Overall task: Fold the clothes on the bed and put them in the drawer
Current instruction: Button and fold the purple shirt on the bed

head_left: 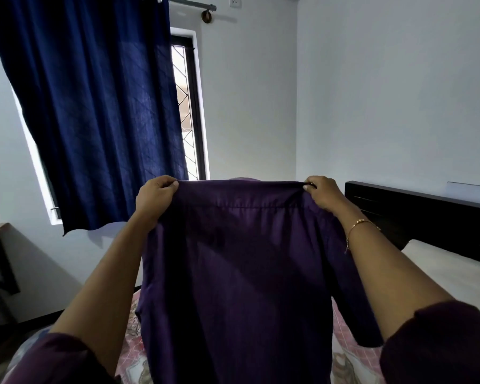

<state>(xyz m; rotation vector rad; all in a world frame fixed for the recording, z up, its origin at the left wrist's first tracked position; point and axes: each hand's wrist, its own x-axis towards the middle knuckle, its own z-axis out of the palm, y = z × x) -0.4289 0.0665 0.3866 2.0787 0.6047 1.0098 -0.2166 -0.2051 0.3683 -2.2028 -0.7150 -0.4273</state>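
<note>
The bed (441,275) runs across the lower part of the view, its dark headboard (416,214) off at three o'clock and a pink patterned bedsheet (349,361) showing at the bottom on either side of the garment. A blue curtain (94,106) hangs over the window at about ten o'clock, well behind everything.

The purple shirt (241,273) is off the bed and held up in the air, spread wide and hanging straight down in front of the person, its lower part dropping towards the bedsheet at six o'clock. One short sleeve dangles at about four o'clock. As I judge it, the task is at an early stage for this piece: the shirt is stretched out flat but no fold is in it yet, and laying it down, folding it and carrying it to the drawer are all left. No drawer is in view, nor any folded pile.

Both arms reach forward and up, elbows low, wrists raised. The left hand (155,195) pinches the top edge at eleven o'clock, fingers curled over the cloth. The right hand (323,194) does the same at one o'clock, a thin bracelet (358,225) on its wrist. The edge runs taut between the two grips.
</note>
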